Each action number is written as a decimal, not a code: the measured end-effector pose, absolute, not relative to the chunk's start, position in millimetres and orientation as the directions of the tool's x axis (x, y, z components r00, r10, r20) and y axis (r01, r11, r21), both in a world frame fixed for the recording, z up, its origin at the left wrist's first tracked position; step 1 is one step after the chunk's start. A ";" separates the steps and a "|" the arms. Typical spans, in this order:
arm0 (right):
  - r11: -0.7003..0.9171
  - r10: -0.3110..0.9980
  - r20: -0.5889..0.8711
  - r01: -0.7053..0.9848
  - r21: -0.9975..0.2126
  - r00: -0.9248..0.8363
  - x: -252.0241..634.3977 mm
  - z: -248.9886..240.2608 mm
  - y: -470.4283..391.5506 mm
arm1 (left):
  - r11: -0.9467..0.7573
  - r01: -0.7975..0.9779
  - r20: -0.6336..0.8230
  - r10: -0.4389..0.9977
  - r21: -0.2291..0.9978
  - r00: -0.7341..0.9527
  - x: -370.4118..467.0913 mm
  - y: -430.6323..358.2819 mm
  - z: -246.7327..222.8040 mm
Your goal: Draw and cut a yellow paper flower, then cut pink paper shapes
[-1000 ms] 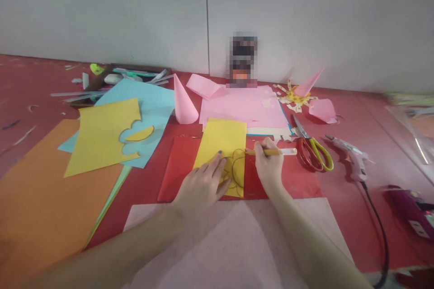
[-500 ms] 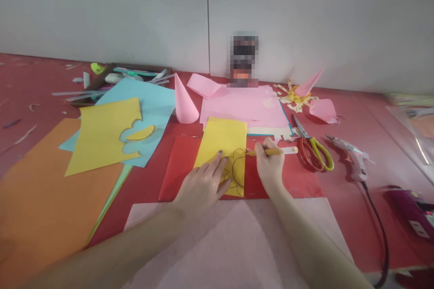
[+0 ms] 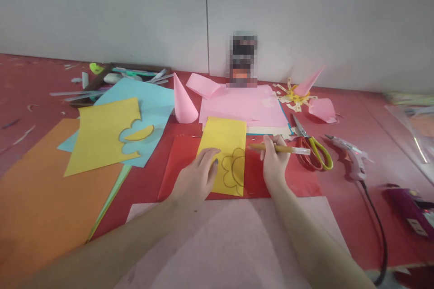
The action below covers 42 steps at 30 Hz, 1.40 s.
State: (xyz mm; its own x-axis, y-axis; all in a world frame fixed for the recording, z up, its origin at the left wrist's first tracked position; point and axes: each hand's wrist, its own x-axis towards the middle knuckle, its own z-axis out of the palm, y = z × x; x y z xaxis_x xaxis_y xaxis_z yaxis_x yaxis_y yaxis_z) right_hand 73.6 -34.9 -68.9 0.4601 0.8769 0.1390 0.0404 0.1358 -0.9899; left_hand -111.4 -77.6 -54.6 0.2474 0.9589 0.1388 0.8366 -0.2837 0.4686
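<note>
A folded yellow paper (image 3: 222, 135) lies on a red sheet (image 3: 178, 162), with half a flower outlined in dark lines along its right edge. My left hand (image 3: 195, 171) rests over the paper's left edge, its fingers bent and the thumb apart from them. To the right of the paper, my right hand (image 3: 276, 162) is closed around a yellow-brown pen (image 3: 285, 148) with a clear cap on its back end. The pen's tip points left, just off the paper's right edge. Scissors (image 3: 315, 151) with red and yellow handles lie right of this hand.
A hot glue gun (image 3: 352, 156) with a black cord lies on the right, near a purple device (image 3: 408, 210). Behind are pink papers (image 3: 237, 104) and a pink cone (image 3: 184, 104). Cut yellow paper (image 3: 101, 137), blue paper (image 3: 159, 108) and orange paper (image 3: 50, 194) spread leftward.
My left hand has slid left, uncovering the drawn flower. My right hand has moved slightly right with the pen, whose tip has come away from the yellow paper.
</note>
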 end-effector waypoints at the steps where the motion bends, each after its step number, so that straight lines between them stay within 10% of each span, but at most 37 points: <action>1: 0.141 0.876 0.119 -0.011 -0.990 0.468 74.0 -69.0 -33.3 | -0.285 0.826 0.169 0.958 0.486 0.231 -112.8 -75.2 -55.0; 28: 0.075 0.955 0.121 0.174 -0.982 0.271 74.4 -70.1 -30.5 | -0.438 0.863 0.167 0.898 0.252 0.407 -115.0 -67.2 -63.9; 37: 0.170 0.953 0.188 0.095 -0.981 0.239 71.7 -75.7 -26.4 | -0.933 0.347 0.300 0.307 -0.090 0.903 -95.8 -108.5 -39.3; 42: 0.184 0.950 0.236 0.246 -0.952 0.204 86.3 -76.2 -24.5 | -0.907 0.388 0.317 0.323 -0.166 0.892 -90.2 -111.3 -44.5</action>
State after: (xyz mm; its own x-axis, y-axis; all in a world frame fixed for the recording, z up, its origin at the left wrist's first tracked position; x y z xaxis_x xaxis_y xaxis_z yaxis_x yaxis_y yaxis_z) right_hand 86.3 -24.5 -76.2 0.2042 0.9500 0.2361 0.2459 0.1837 -0.9517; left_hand -90.2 -111.3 -44.5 0.8916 0.3230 0.3174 0.3876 -0.9067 -0.1662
